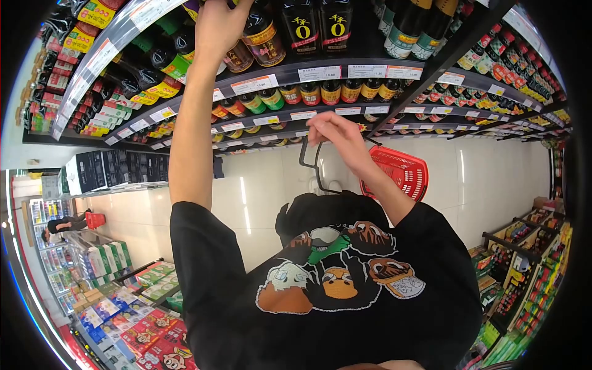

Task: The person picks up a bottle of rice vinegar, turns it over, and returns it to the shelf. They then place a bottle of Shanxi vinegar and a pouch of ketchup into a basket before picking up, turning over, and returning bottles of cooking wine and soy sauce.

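Observation:
My left hand [221, 23] reaches up to the top shelf, its fingers cut off by the upper edge of the view. Close beside it stand dark sauce bottles, one with a brown and gold label [265, 44]. Whether the fingers hold a bottle is hidden. My right hand [338, 137] hovers in front of the lower shelves with its fingers loosely bent, and I see nothing in it. A black basket handle [301, 159] passes below that hand. The red shopping basket [404, 169] is low down, beyond my right forearm.
Black-labelled bottles [300, 29] stand right of my left hand. Jars with red and yellow lids [330, 92] line the shelf below. Dark boxes [117, 169] are stacked at the left. Farther left, a person [66, 223] has a red basket. Red packages [154, 342] lie at lower left.

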{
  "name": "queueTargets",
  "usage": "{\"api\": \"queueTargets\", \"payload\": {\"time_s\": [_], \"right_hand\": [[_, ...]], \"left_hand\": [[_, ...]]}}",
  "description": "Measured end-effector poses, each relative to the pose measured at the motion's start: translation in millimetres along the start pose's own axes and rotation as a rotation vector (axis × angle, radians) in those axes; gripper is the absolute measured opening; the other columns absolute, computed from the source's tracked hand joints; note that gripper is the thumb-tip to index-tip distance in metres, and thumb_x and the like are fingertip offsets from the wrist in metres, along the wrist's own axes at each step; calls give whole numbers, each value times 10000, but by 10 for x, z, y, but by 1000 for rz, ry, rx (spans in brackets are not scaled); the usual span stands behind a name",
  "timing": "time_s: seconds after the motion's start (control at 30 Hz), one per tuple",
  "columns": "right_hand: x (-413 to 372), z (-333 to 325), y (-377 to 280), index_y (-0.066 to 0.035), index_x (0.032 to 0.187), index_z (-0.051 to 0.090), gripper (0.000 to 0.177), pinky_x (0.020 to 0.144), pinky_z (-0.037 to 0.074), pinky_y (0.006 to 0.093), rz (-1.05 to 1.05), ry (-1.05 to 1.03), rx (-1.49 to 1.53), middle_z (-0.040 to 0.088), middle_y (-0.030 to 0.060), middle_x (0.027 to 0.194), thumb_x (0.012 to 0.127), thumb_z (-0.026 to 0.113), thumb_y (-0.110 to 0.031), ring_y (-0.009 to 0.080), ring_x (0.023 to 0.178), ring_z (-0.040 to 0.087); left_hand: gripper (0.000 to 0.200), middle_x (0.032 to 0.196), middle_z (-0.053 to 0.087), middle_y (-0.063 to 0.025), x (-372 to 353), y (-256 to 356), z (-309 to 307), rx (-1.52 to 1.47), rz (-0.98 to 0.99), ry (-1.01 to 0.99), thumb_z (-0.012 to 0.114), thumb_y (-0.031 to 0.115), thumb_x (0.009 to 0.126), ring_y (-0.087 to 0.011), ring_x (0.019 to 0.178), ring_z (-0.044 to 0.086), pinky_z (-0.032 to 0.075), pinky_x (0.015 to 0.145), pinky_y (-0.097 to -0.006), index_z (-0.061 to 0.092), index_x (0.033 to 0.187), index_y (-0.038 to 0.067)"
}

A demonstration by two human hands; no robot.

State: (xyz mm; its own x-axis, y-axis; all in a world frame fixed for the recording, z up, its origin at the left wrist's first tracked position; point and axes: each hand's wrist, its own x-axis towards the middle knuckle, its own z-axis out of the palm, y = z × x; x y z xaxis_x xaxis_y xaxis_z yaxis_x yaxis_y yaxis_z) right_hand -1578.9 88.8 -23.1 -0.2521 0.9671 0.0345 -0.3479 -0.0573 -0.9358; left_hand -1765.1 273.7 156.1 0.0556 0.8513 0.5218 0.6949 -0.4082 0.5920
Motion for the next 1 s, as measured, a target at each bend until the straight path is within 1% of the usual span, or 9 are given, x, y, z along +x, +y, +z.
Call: {"api": "queueTargets", "payload": {"time_s": [0.03,0.2,0.3,0.37,0.5,0.67,0.9,0.97,1.0], "right_hand": [[69,11,-40,22,1137,632,252,843,523,309,2,-5,-1,661,61,906,1079,513,-192,147,868,645],[433,162,-216,24,1172,637,243,886,575,326,-120,-33,72,706,100,1043,1069,541,-176,174,991,694],[653,198,-334,21,1209,624,267,951,565,345,-157,-41,46,698,123,1125,1070,542,-191,210,1078,686],[707,235,-438,17,1234,619,294,989,553,359,-132,-6,24,690,146,1179,1070,544,-215,239,1130,678],[771,180,-450,13,1227,625,286,991,552,364,-180,-31,17,692,152,1176,1072,536,-211,243,1125,681],[750,108,-496,12,1211,634,279,1001,547,371,-161,-31,-12,695,155,1161,1073,529,-207,243,1126,680],[611,92,-244,11,1203,635,281,1012,535,373,-102,-102,-53,696,134,1147,1068,545,-219,220,1128,668],[573,92,-184,4,1193,636,268,1005,525,368,-95,-112,-34,699,120,1148,1065,546,-213,205,1132,662],[558,91,-173,-2,1182,637,255,998,516,363,-87,-121,-14,702,106,1148,1061,547,-208,190,1137,656]], "left_hand": [[485,805,696,-285,-7,-15,-2,-26,117,42,682,378,943,-392,824,715,529,763,-443,678,959,-106],[410,775,698,-265,-24,25,-73,3,97,-71,649,352,959,-391,804,711,529,764,-441,727,919,-48],[380,825,707,-267,-58,47,-88,18,26,-119,651,325,964,-392,841,712,530,782,-438,709,972,-51],[370,898,715,-268,-87,-40,-51,-36,217,-13,655,302,970,-397,890,710,530,805,-441,672,1063,-56],[385,972,715,-274,-190,44,-113,-26,122,-35,656,284,977,-404,939,706,528,831,-446,632,1138,-65],[435,997,714,-274,-294,8,-96,-11,244,71,656,287,987,-395,952,711,530,825,-447,577,1239,-58],[529,1083,702,-288,-484,55,-173,-29,-11,-97,680,274,979,-356,1026,716,533,871,-417,503,1377,-27],[358,911,771,-59,-522,-114,-51,-52,343,28,680,241,1004,-123,726,681,522,682,-251,555,1234,-4],[358,911,771,-59,-556,-71,-51,-52,342,31,680,241,1004,-123,726,681,522,682,-251,555,1234,-4]]}}
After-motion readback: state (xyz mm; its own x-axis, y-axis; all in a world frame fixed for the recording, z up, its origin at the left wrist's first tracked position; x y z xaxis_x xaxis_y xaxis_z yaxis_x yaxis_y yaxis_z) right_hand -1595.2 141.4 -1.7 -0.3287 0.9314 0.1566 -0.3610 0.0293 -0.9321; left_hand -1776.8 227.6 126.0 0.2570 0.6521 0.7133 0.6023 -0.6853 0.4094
